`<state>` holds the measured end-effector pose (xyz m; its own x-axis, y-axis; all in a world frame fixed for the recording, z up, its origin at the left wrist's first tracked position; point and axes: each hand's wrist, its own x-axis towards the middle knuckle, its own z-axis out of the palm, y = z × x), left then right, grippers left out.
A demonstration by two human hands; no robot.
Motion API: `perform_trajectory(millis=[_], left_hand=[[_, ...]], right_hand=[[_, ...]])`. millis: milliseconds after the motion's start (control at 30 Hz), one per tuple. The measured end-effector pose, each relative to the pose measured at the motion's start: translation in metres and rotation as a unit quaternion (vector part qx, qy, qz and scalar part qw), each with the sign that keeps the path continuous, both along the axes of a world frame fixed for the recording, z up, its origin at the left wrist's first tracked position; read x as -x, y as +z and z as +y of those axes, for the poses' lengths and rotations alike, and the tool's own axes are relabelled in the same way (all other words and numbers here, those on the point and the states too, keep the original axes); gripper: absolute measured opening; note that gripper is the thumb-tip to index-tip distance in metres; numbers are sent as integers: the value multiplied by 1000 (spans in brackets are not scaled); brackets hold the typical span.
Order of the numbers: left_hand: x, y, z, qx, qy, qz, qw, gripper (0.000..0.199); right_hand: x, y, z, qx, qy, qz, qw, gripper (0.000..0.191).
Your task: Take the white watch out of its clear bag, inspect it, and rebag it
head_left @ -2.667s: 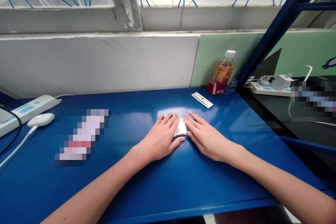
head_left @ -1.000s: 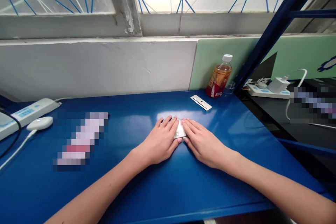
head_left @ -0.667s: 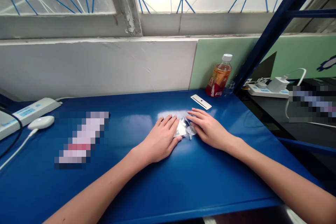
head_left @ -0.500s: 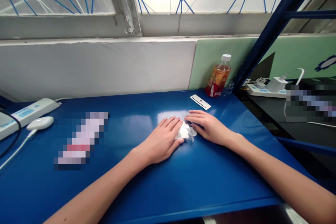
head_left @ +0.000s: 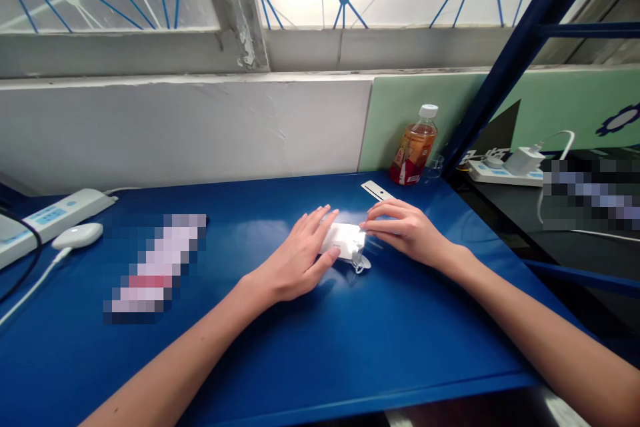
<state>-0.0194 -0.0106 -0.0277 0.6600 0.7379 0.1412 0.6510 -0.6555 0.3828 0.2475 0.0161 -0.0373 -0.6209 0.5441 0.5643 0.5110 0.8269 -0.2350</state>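
A: Which way is the white packet (head_left: 346, 237) lying from the hands?

B: It is sitting between them on the blue counter (head_left: 260, 367), at about three o'clock from the left hand (head_left: 295, 260) and nine o'clock from the right hand (head_left: 417, 233). Both are touching or nearly touching it, so neither is clearly nearer, though the left hand is covering more of it.

A: And its long axis?

B: The visible part is seeming to run from nine o'clock toward three, but the left hand is hiding that end, so I'm not judging its full length.

A: How are the fingers standing?

B: On the left hand, thumb and fingers are spreading apart, the thumb resting over the near edge. On the right, the fingertips are gathering at the packet's two o'clock corner; I can't tell whether they are pinching it.

A: How is the packet looking?

B: Flat, white and shiny, with crinkled clear film (head_left: 358, 259) bunching at its five o'clock side and a pale rounded piece (head_left: 367, 263) showing beside that. Toward one o'clock, a white card (head_left: 375, 190) is lying partly behind the right hand.
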Motion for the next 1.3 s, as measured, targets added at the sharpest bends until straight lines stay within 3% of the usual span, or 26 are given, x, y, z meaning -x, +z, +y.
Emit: perform_trajectory(millis=[133, 233, 367, 467, 633, 800, 900, 1067, 1300], left_hand=[[-1, 5, -4, 4, 17, -132, 991, 68], [-1, 4, -4, -18, 11, -200, 980, 64], [-3, 2, -4, -59, 25, -227, 972, 47], [-6, 1, -5, -95, 25, -200, 975, 48], [-11, -3, -7, -135, -23, -123, 983, 77], [-12, -10, -6, -104, -49, -36, 993, 104], [-11, -11, -6, -79, -40, -29, 996, 103], [-7, -8, -4, -75, -37, -23, 996, 100], [-3, -12, 1, -54, -24, -6, 998, 91]], right_hand=[[6, 9, -9, 65, 25, 120, 990, 17], [10, 13, -14, 112, 12, 231, 966, 9], [11, 15, -14, 199, -38, 309, 929, 9], [15, 11, -12, 246, -91, 313, 913, 16], [24, -3, -11, 286, -135, 297, 901, 22], [26, -15, -9, 289, -151, 267, 907, 23], [24, -17, -7, 257, -150, 196, 935, 20], [16, -12, -8, 102, -107, 56, 987, 30], [13, -3, -13, 97, -17, -76, 992, 54]])
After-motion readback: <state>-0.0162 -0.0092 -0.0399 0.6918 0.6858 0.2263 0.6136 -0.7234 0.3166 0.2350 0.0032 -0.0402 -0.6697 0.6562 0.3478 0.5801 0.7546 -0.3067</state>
